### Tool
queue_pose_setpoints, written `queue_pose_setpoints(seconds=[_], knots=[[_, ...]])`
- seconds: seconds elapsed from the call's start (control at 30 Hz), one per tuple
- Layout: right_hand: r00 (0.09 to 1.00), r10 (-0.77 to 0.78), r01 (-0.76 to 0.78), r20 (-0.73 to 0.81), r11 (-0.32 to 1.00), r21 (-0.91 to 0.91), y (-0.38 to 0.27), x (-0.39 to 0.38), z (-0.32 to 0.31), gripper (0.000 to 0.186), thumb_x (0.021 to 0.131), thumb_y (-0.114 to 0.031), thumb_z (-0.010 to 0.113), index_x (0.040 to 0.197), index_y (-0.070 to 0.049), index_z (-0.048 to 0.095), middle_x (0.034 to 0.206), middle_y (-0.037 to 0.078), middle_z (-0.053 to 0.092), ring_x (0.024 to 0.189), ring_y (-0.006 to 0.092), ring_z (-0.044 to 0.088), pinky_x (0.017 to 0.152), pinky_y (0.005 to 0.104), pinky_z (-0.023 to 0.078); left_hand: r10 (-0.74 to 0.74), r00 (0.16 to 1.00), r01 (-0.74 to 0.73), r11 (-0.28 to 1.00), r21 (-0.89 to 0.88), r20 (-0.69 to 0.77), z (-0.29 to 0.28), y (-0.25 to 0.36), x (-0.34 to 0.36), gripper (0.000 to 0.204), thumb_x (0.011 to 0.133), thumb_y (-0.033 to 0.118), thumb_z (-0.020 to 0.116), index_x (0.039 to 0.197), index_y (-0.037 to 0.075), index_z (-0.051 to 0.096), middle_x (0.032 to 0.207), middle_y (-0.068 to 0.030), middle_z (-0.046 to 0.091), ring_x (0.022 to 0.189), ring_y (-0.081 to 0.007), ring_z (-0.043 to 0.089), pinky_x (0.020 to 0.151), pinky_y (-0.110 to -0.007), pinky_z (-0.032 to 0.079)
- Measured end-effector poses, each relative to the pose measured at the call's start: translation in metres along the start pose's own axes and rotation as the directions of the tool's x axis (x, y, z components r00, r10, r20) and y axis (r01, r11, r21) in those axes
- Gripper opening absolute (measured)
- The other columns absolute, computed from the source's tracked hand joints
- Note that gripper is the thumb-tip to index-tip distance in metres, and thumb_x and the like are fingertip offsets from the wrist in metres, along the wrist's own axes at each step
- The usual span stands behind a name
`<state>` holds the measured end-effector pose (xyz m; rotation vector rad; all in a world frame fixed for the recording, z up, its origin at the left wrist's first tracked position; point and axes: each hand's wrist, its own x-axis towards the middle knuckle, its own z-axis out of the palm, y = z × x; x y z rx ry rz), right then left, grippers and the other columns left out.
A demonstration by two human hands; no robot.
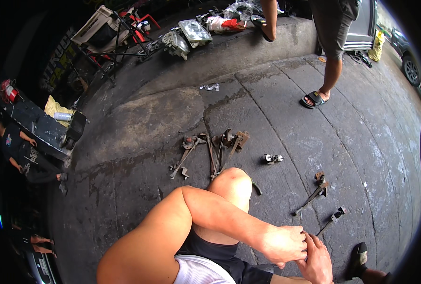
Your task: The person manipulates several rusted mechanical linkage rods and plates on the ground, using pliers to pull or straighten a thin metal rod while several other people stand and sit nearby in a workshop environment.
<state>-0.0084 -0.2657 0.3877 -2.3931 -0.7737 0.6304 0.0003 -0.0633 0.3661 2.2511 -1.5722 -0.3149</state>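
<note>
In the lower right, my left hand (pixel 285 244) reaches across my bent knee and meets my right hand (pixel 317 261). The fingers of both are closed and touch at the tips; whatever lies between them, if anything, is hidden. Just beyond them on the pavement lies a metal rod with a bracket end (pixel 337 215). A rusty rod with a bracket (pixel 320 187) is farther off. Past my knee sit a rusty linkage with a round joint (pixel 189 142) and a cluster of rusty brackets and rods (pixel 227 139). Right of these is a small silver metal part (pixel 273 159).
A person in sandals stands at the far right, one foot (pixel 316 98) on the pavement, one on a raised step (pixel 281 42). Headlight units (pixel 195 32) lie on the step. Another person sits at left beside a dark bench (pixel 35 123). A shoe (pixel 359 255) is at lower right.
</note>
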Motion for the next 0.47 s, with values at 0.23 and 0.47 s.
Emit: queue_pose_setpoints(seconds=[0.23,0.47], knots=[[0.999,-0.041,0.041,-0.025,0.999,0.007,0.0049,-0.0004,0.0046,0.064,0.082,-0.012,0.067,0.14,0.004,0.047,0.124,0.03,0.059,0.11,0.0474,0.059,0.093,0.05,0.05,-0.005,1.0,0.005,1.0,0.022,-0.001,-0.0011,0.0004,-0.0012,0.048,0.077,0.043,0.079,0.103,0.005,0.067,0.096,-0.0101,0.069,0.097,-0.0297,0.065,0.084,-0.045,0.047],[1.0,-0.005,0.005,-0.011,1.0,-0.001,0.0052,-0.0034,0.0037,0.065,0.082,-0.014,0.069,0.141,0.004,0.046,0.128,0.03,0.057,0.111,0.0474,0.059,0.094,0.0497,0.049,-0.02,0.996,0.021,1.0,-0.021,0.083,-0.0074,-0.0009,0.0032,0.05,0.077,0.045,0.078,0.107,0.007,0.067,0.098,-0.0096,0.069,0.099,-0.03,0.065,0.087,-0.045,0.046]])
